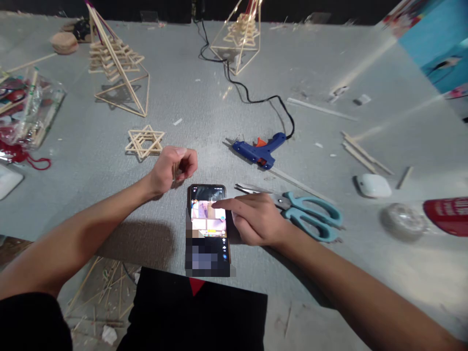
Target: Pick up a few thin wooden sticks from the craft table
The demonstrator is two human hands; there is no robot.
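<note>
A smartphone [208, 229] lies flat on the grey table [204, 107] near its front edge, screen lit. My right hand [252, 219] rests beside it with the index finger stretched onto the upper part of the screen. My left hand [171, 168] hovers just above and left of the phone, fingers curled in loosely, nothing visible in it. Teal-handled scissors [310, 214] lie right behind my right hand. A blue hot glue gun [259, 148] lies further back, with its black cord running to the far edge.
A flat star of wooden sticks [144, 141] lies behind my left hand. Two stick pyramids [117, 63] [243, 34] stand at the back. A plastic bag with red material [25, 112] sits left. Loose sticks [363, 153], a white case [373, 185] and a red object [448, 214] lie right.
</note>
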